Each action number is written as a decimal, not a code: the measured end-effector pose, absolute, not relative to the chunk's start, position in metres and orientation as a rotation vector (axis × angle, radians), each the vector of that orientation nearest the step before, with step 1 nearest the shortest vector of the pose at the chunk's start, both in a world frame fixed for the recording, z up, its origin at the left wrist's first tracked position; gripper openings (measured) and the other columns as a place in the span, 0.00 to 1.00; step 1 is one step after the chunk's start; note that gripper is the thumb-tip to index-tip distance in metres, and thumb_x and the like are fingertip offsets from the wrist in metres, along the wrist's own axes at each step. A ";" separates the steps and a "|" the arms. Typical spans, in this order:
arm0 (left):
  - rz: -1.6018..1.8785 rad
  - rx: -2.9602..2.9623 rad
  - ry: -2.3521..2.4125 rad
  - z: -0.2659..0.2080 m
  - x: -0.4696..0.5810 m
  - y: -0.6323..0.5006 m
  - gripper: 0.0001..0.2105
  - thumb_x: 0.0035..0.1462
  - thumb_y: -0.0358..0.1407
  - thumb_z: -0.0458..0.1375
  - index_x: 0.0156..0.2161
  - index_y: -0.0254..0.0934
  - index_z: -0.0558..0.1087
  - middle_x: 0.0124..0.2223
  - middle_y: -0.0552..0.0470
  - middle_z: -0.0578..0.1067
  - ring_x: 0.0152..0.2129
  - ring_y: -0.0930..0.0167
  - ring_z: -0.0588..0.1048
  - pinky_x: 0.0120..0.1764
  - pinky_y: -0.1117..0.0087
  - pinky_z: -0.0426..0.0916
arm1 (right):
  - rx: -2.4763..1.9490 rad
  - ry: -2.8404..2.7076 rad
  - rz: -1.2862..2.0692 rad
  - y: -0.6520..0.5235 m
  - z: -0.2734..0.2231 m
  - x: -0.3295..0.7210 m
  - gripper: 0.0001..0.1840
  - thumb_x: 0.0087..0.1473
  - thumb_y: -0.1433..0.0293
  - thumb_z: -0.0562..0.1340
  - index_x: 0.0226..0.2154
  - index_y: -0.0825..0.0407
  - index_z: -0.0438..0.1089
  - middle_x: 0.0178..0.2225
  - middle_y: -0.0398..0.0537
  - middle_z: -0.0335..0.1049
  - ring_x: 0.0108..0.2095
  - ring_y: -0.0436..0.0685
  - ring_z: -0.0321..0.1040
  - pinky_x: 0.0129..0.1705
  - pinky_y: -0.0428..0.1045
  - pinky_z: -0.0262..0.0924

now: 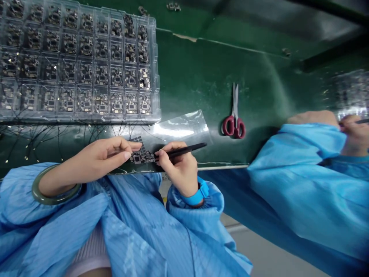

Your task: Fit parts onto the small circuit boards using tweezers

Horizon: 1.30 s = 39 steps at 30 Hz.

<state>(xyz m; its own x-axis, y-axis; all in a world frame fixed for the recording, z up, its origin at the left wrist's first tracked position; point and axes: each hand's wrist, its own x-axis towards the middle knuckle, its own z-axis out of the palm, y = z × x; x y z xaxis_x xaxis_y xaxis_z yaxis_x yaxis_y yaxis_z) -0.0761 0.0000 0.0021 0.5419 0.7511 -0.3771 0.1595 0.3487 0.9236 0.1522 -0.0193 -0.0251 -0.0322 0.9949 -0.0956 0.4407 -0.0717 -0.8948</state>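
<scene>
Right hand [181, 168] grasps a slim, black pen-shaped tool [188, 149]; left hand [99, 157] pinches a flat, chip-studded circuit board [142, 157].

Blk tool [188, 149], dk grn tbl [196, 77]

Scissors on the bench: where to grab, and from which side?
The scissors look best taken by the red handles, coming from the wearer's side: they lie flat, finger loops toward the wearer, blades pointing away.

Left grip [105, 157]: pointed inward, its fingers [134, 146] stretched above the thumb [122, 157].
Right grip [181, 169]: angled up and inward, thumb and fingers drawn into a pinch.
</scene>
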 end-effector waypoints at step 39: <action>0.478 1.203 1.038 0.010 -0.073 0.001 0.07 0.62 0.38 0.55 0.39 0.38 0.72 0.55 0.48 0.74 0.53 0.64 0.72 0.53 0.66 0.67 | -1.543 -1.480 1.008 -0.023 -0.032 0.152 0.09 0.52 0.63 0.65 0.35 0.49 0.70 0.24 0.40 0.72 0.23 0.51 0.72 0.26 0.48 0.72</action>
<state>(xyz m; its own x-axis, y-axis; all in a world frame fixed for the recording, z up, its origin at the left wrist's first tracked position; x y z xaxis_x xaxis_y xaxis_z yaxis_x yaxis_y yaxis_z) -0.0728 0.0006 0.0096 0.4838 0.7805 -0.3960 0.2071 0.3375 0.9183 0.1519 -0.0227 -0.0319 0.0172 0.9991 -0.0375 0.4003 -0.0413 -0.9154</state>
